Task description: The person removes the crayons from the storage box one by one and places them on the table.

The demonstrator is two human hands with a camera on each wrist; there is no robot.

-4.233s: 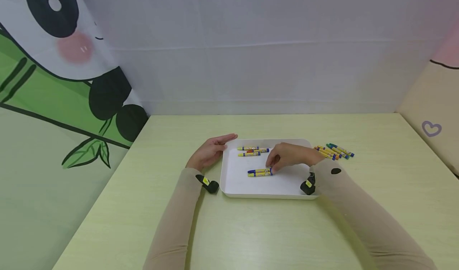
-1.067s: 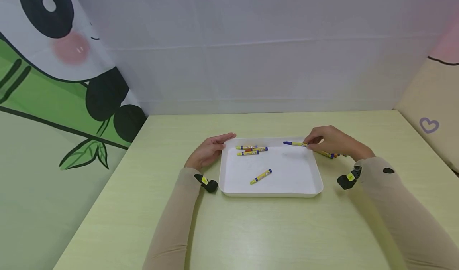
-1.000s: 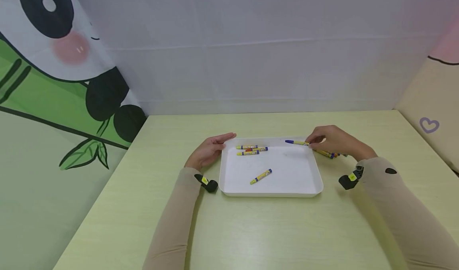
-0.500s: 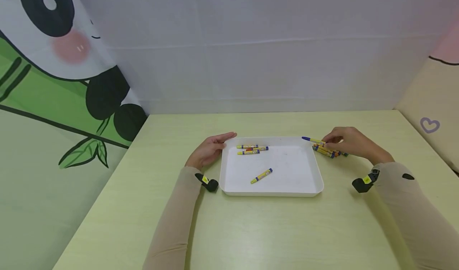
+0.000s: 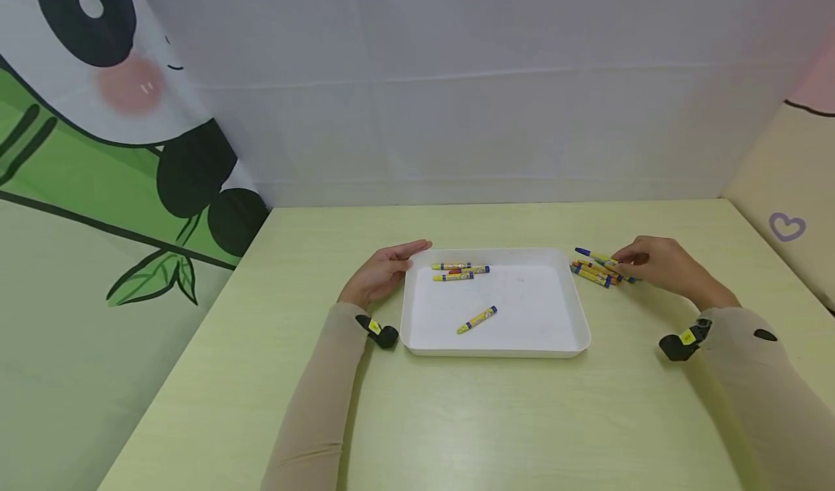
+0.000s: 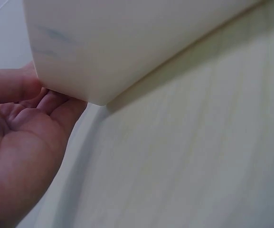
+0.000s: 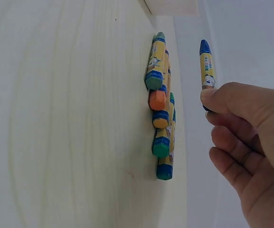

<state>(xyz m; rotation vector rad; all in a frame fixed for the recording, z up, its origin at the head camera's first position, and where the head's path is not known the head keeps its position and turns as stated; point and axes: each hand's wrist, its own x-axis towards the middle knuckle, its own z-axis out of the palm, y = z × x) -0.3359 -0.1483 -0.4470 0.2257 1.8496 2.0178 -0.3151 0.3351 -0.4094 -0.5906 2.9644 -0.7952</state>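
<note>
Head view: A white tray (image 5: 528, 299) sits on a pale wooden table (image 5: 457, 418), holding four crayons: a cluster of three crayons (image 5: 453, 277) at its far left and one yellow crayon (image 5: 477, 320) lying diagonally nearer the front. The left hand (image 5: 378, 277) grips the far left corner. The right hand (image 5: 665, 266) pinches a blue crayon (image 5: 595, 256) just above a crayon pile (image 5: 591, 276) right of the tray; about four seconds ago that crayon lay inside, beside the yellow one, which has since turned askew.

Left wrist view: Thumb and fingers meet at the tray's corner; some fingertips are hidden.

Right wrist view: Thumb and forefinger pinch the blue crayon, apart from the pile. Yellow wrappers carry cartoon figures and lettering too small to read.
</note>
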